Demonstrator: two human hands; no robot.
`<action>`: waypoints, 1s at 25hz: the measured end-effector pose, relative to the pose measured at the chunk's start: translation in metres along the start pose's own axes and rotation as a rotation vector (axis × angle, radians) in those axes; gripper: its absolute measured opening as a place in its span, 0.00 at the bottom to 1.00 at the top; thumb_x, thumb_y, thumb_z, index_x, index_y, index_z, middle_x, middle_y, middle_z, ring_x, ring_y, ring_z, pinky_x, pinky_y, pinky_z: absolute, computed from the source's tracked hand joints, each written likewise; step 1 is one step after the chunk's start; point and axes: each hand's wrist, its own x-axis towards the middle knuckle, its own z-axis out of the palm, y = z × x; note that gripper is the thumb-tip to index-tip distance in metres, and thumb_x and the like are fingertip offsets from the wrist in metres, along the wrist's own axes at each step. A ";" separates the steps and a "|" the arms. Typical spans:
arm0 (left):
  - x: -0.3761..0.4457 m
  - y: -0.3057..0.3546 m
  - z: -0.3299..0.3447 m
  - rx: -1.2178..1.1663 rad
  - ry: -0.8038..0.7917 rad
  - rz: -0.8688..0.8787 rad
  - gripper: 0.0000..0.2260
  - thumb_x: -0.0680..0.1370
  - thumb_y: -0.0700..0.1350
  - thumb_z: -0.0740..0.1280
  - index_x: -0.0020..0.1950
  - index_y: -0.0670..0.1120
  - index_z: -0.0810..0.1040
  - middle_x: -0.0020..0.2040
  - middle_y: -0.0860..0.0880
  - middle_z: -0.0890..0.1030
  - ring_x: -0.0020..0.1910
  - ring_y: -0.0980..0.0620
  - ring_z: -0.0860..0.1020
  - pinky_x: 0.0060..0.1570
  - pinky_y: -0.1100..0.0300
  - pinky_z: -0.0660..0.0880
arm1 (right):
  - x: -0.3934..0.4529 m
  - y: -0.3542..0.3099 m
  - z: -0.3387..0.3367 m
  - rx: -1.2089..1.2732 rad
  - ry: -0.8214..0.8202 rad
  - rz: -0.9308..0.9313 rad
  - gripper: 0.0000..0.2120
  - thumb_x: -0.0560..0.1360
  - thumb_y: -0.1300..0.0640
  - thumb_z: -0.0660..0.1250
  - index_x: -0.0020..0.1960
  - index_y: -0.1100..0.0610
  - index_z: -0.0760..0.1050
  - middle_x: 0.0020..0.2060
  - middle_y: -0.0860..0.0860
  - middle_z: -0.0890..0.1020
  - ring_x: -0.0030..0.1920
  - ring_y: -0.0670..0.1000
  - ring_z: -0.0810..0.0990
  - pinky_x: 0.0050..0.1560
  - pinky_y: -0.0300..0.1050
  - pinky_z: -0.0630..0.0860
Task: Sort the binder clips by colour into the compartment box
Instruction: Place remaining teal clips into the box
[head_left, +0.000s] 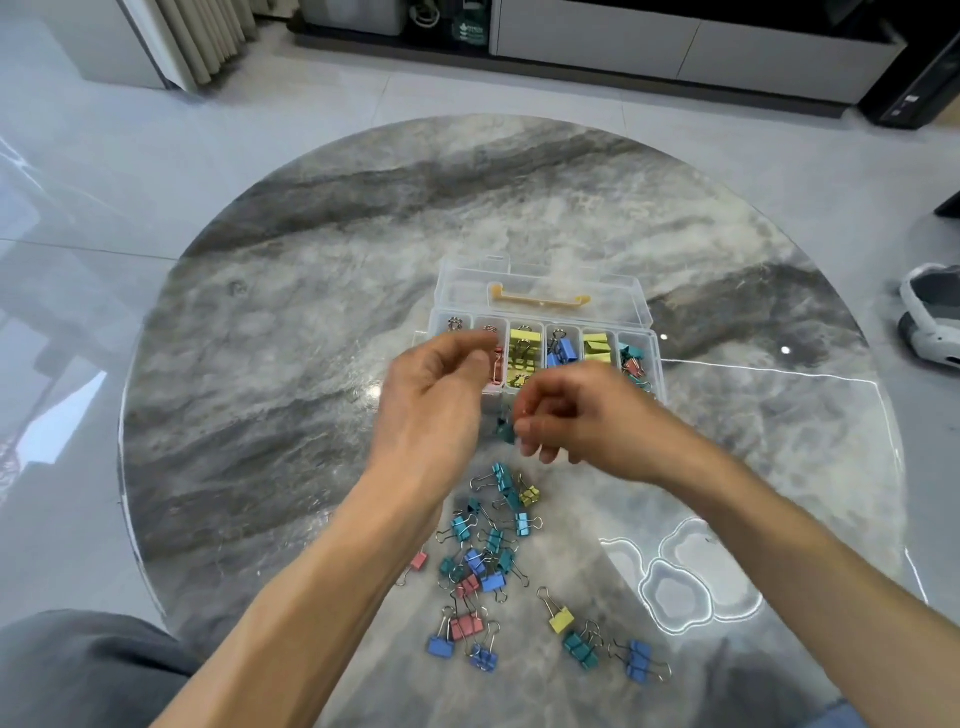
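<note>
A clear compartment box (655, 347) lies open on the marble table, its lid (540, 283) folded back. Its far row holds pink, yellow, blue, yellow and teal-with-pink clips. My left hand (434, 400) hovers over the box's left end with fingers loosely curled. A pink clip (496, 368) hangs just off its fingertips over the second compartment. My right hand (587, 415) is in front of the box and pinches a teal clip (504, 432). Loose clips (488, 556) in blue, teal, pink and yellow lie scattered near me between my forearms.
The round table (311, 312) ends at a curved edge on every side, with tiled floor beyond. A white device (930, 312) sits on the floor at the right. Low cabinets (675, 47) line the far wall. My knee (88, 670) is at the bottom left.
</note>
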 end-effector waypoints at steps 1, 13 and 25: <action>0.000 -0.003 0.002 -0.023 -0.054 -0.048 0.11 0.83 0.41 0.62 0.54 0.47 0.84 0.48 0.47 0.85 0.47 0.54 0.82 0.46 0.62 0.80 | -0.003 -0.007 -0.007 0.262 -0.017 -0.015 0.02 0.76 0.64 0.70 0.45 0.59 0.78 0.34 0.54 0.84 0.31 0.49 0.80 0.30 0.38 0.73; 0.001 -0.004 0.002 -0.483 -0.052 -0.128 0.12 0.76 0.42 0.70 0.49 0.32 0.80 0.50 0.37 0.84 0.46 0.46 0.83 0.50 0.58 0.82 | -0.006 -0.016 -0.007 0.727 0.181 -0.005 0.06 0.70 0.59 0.70 0.42 0.61 0.76 0.34 0.55 0.84 0.34 0.49 0.80 0.31 0.42 0.76; -0.006 0.003 0.005 -0.517 -0.106 0.016 0.07 0.66 0.39 0.73 0.41 0.41 0.77 0.33 0.43 0.82 0.29 0.49 0.80 0.34 0.61 0.79 | -0.013 -0.028 -0.005 0.793 0.079 -0.034 0.06 0.71 0.58 0.68 0.39 0.60 0.75 0.30 0.55 0.79 0.30 0.50 0.76 0.32 0.44 0.76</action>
